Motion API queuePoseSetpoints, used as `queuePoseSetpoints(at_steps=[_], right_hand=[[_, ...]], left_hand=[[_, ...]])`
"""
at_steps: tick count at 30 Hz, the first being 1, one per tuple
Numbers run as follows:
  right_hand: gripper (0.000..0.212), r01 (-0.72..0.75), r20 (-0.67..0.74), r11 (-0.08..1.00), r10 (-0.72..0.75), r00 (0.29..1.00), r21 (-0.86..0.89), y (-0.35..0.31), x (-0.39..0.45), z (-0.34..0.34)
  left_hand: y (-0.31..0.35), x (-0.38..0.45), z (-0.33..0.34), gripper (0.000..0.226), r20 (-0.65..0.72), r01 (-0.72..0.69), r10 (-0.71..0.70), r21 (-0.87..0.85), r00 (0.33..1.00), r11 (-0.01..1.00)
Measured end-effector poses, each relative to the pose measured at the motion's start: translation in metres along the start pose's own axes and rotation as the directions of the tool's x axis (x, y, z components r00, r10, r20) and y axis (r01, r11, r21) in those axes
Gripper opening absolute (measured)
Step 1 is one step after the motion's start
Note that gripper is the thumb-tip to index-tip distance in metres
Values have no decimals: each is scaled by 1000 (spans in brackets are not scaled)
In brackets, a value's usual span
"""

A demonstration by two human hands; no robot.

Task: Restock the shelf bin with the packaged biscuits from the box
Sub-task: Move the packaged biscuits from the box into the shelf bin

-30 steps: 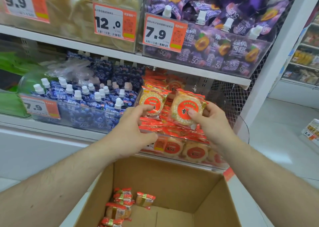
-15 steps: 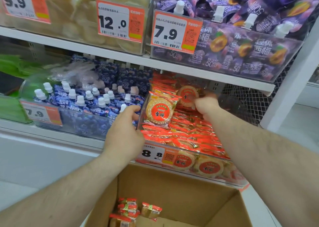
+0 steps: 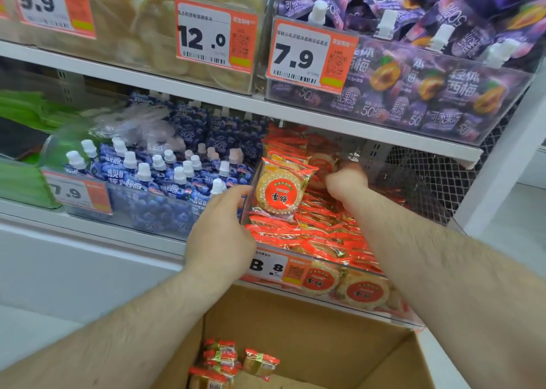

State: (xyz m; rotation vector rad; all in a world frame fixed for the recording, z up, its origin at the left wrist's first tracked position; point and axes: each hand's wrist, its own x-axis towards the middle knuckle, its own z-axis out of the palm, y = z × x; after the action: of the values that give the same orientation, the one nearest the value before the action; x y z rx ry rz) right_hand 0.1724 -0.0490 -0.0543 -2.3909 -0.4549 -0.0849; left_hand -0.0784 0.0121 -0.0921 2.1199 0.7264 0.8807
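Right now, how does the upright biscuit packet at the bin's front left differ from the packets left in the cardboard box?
The upright red-and-gold biscuit packet stands in the clear shelf bin, label facing out, at the left hand. The packets in the brown cardboard box lie heaped, untouched. Both share red-and-gold wrapping.

Red-wrapped round biscuit packs fill the clear shelf bin; several more lie in the open cardboard box.

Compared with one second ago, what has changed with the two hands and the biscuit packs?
Both hands carried their packs forward from above the box into the shelf bin. The right hand has pushed its pack to the back; the left hand now stands its biscuit pack upright at the bin's left wall. The few packs in the box stayed put.
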Motion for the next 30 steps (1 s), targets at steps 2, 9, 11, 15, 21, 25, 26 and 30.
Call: queuePoseSetpoints(at_steps=[2,9,11,15,21,25,26,30], right_hand=[[10,-6,-3,1000,6,1000,-12,0,1,-1],[24,-60,-2,997,60,998,50,7,-2,-2],[33,-51,16,993,50,999,103,10,-5,-6],[54,-56,24,990,54,998,133,12,-14,-18],[50,90,-167,969,-52,985,230,2,-72,-37],[13,382,-285,877,-302,910,293,9,-137,-28],[7,465,-325,835,-370,870,295,12,-152,-24],[6,788,-387,580,-691,610,207,37,-211,-2]], left_hand=[[-1,-1,1,54,-2,13,-13,13,1000,1000],[1,-2,-1,51,30,-3,4,-33,1000,999],[4,-2,-3,50,32,-15,16,-33,999,999],[10,-7,-6,51,-32,-7,9,45,999,999],[16,-21,-12,41,-31,-380,382,50,924,924],[9,-36,-9,40,217,-450,431,46,876,892],[7,-38,-8,38,282,-442,411,53,867,895],[-8,-42,-2,14,601,-422,223,212,768,881]])
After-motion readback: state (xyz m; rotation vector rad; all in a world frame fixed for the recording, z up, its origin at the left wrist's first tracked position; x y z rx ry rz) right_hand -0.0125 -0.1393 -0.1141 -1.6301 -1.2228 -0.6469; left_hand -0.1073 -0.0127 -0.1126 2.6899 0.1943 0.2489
